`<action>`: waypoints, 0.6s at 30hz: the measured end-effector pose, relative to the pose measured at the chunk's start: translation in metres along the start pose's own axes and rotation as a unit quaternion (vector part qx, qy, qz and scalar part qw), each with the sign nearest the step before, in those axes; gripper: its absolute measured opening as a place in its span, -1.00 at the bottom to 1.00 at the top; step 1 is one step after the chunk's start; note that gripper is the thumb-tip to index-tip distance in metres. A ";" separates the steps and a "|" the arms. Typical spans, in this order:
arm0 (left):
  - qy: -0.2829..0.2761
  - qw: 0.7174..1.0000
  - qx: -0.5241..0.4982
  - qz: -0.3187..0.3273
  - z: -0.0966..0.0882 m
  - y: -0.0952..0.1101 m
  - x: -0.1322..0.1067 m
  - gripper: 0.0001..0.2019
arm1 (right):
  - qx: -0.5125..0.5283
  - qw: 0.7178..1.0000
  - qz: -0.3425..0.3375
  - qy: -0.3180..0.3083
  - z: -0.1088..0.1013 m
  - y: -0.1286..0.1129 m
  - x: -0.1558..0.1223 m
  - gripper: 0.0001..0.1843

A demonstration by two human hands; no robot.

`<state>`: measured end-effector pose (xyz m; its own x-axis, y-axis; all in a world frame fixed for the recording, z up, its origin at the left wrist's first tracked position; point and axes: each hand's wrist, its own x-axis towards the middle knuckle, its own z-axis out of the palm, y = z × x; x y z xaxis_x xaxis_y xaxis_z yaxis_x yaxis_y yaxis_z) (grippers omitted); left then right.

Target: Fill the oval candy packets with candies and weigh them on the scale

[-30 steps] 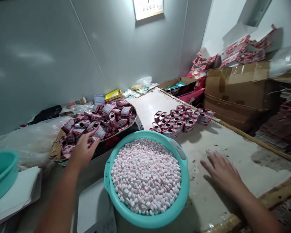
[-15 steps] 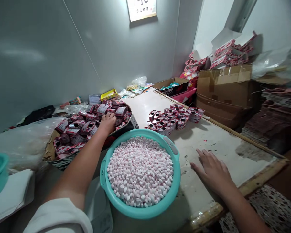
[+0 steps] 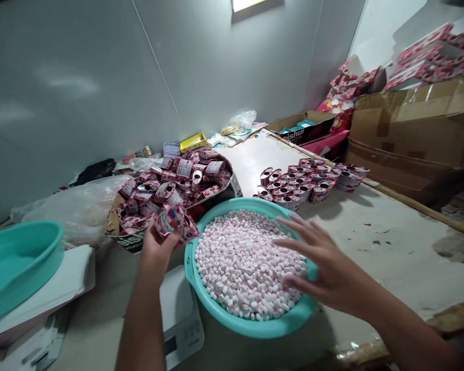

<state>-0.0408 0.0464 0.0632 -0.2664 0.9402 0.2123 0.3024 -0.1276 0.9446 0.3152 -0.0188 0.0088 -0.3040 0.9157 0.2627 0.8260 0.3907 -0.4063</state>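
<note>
My left hand point(image 3: 160, 247) grips a small red-and-white printed packet point(image 3: 175, 221), just left of a teal basin point(image 3: 251, 330). Heaped pale pink and white tablet-shaped pieces point(image 3: 243, 263) fill that basin. Over its right rim hovers my right hand point(image 3: 317, 252), fingers spread and nothing in them. Behind my left hand sits an open cardboard box point(image 3: 234, 185) piled with similar printed packets point(image 3: 170, 180). Several more packets point(image 3: 294, 183) stand grouped on the table beyond the basin, their dark round openings facing up.
A white scale point(image 3: 181, 314) lies left of the basin, partly under its rim. Another teal basin point(image 3: 23, 257) rests on white sheets point(image 3: 69, 273) at far left. Cartons point(image 3: 413, 139) stand beyond the table's point(image 3: 394, 247) right edge. A yellow tray point(image 3: 193, 142) is near the wall.
My left hand has come out of the box with a packet and moved nearer. My right hand has moved left from the table to above the basin. The view has shifted left.
</note>
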 end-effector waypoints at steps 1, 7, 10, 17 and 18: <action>-0.003 0.998 -0.054 -0.030 0.003 -0.008 -0.013 -0.42 | 0.000 0.997 -0.049 -0.061 -0.001 -0.013 0.016 -0.22; -0.103 0.994 -0.010 0.015 0.029 -0.037 -0.034 -0.54 | -0.013 0.956 -0.160 -0.247 0.033 -0.032 0.084 0.29; -0.071 0.996 -0.021 0.042 0.037 -0.039 -0.024 -0.52 | -0.007 0.950 -0.146 -0.276 0.034 -0.038 0.096 0.18; -0.119 0.988 -0.040 0.092 0.043 -0.051 -0.021 -0.54 | -0.027 0.933 -0.064 -0.354 0.015 -0.065 0.097 0.07; -0.132 0.985 -0.024 0.110 0.043 -0.052 -0.024 -0.58 | -0.023 0.935 -0.053 -0.350 0.015 -0.066 0.097 0.02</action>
<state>-0.0111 0.0443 -0.0015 0.0492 0.9369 0.3460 0.2806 -0.3454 0.8955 0.2243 0.0453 0.0484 -0.6082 0.7149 -0.3449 0.7882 0.4926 -0.3688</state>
